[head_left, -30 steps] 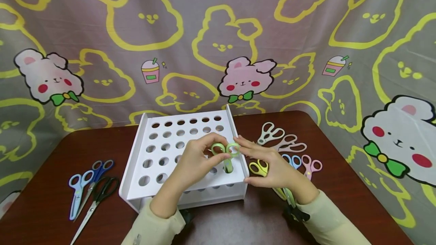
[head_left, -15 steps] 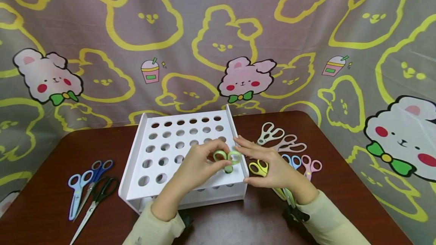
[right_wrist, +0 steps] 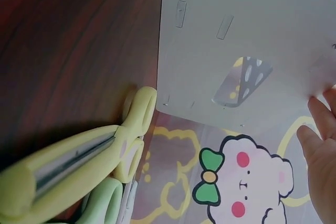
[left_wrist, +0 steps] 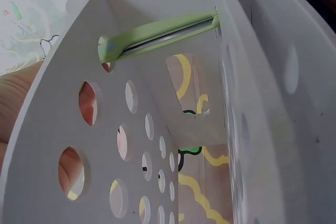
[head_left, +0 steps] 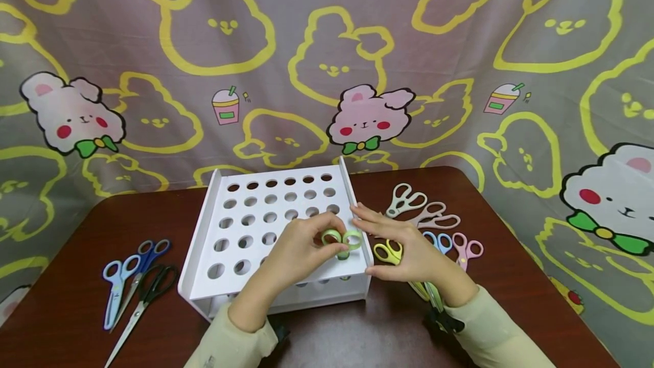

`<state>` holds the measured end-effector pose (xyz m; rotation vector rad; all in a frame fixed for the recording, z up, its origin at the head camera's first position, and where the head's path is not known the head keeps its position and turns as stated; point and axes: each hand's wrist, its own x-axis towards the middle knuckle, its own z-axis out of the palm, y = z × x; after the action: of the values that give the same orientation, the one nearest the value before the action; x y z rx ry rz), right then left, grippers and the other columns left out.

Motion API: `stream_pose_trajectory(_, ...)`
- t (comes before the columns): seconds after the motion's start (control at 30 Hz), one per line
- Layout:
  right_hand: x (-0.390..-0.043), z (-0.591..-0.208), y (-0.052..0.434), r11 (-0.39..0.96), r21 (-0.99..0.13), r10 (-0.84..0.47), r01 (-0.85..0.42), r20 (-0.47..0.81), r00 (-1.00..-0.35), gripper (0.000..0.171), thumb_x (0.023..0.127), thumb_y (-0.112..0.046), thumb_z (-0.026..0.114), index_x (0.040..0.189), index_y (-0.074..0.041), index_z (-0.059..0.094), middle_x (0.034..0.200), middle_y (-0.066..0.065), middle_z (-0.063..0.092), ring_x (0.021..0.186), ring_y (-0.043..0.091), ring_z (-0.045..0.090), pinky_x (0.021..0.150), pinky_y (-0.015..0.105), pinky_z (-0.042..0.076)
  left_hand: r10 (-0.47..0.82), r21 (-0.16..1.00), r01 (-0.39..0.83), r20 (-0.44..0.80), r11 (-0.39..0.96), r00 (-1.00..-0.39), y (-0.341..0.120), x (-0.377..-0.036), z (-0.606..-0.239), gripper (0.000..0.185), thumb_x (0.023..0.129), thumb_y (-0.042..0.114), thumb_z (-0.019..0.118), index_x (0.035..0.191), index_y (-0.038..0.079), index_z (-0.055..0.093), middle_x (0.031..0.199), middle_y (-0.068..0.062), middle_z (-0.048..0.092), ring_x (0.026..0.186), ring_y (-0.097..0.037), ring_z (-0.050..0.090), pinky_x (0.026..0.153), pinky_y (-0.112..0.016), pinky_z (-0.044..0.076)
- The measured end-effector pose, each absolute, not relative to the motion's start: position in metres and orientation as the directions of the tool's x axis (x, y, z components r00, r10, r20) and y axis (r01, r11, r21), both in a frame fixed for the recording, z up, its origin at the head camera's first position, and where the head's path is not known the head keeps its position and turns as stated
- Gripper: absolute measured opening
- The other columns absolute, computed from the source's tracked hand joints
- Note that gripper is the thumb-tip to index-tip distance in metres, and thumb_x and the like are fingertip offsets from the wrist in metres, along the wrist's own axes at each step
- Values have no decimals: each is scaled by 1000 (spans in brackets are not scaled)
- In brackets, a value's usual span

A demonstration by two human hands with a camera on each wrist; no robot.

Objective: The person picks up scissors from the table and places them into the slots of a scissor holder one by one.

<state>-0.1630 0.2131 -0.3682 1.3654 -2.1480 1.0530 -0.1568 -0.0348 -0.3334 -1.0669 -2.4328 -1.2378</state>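
My left hand (head_left: 298,246) pinches the ring handles of light green scissors (left_wrist: 157,34) between thumb and fingers. The scissors stand in a hole near the front right corner of a white rack (head_left: 245,285) with rows of round holes. In the left wrist view their green-covered blade runs from that hole across the rack's inside, its tip close to the lower shelf. My right hand (head_left: 409,251) rests on the rack's right side panel (right_wrist: 210,66) with its fingers extended and thumb apart. Just beside that hand, yellow scissors (head_left: 388,253) lie on the table.
To the right lie grey-green scissors (head_left: 401,200), beige-pink scissors (head_left: 434,214), blue scissors (head_left: 443,241) and pink scissors (head_left: 466,249). Light blue scissors (head_left: 117,283), dark blue scissors (head_left: 148,251) and black-handled scissors (head_left: 140,311) lie left of the rack. A patterned curtain (head_left: 286,10) hangs behind the table.
The green scissors have gone down deeper into the hole, and my left hand has come down with them. My right hand stays at the side panel. The curtain at the right has shifted.
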Motion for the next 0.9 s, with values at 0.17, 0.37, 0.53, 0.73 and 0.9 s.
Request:
stream_pose_trajectory(0.17,-163,-369,213,252,-389,-598,-886,657,-459,68,84,-37,79,137,0,58,147,19,51,143,27,43,115,22,34,520,608,693,477,387,-709,-35,-156,-333,17,81,16,82,89,18,66,81,8,69,67,0,55,62,-18,49)
stream_pose_trajectory(0.37,-162,-370,213,257,-393,-599,-883,652,-464,69,83,-37,80,138,-2,58,148,18,51,143,27,43,115,22,34,544,626,686,452,372,-707,-34,-156,-332,15,83,16,80,90,17,66,83,6,70,71,0,57,65,-18,51)
stream_pose_trajectory(0.53,-162,-369,213,260,-396,-601,-881,648,-468,69,83,-36,81,138,-2,58,148,17,51,143,26,42,115,22,34,548,634,674,433,379,-716,-34,-156,-333,14,83,16,80,89,17,67,84,5,71,69,-1,54,63,-18,49)
stream_pose_trajectory(0.73,-162,-369,214,262,-401,-603,-878,642,-474,69,83,-35,81,138,-2,58,148,17,51,144,26,42,115,21,34,547,645,666,425,376,-721,-35,-156,-334,14,84,16,80,89,17,67,85,5,71,71,-1,56,65,-18,51)
stream_pose_trajectory(0.9,-163,-371,215,277,-415,-604,-867,626,-493,70,81,-34,82,138,-2,58,150,15,50,144,24,41,115,21,34,550,643,670,429,371,-717,-35,-157,-335,14,84,17,80,90,17,68,86,5,72,71,-1,57,65,-18,51)
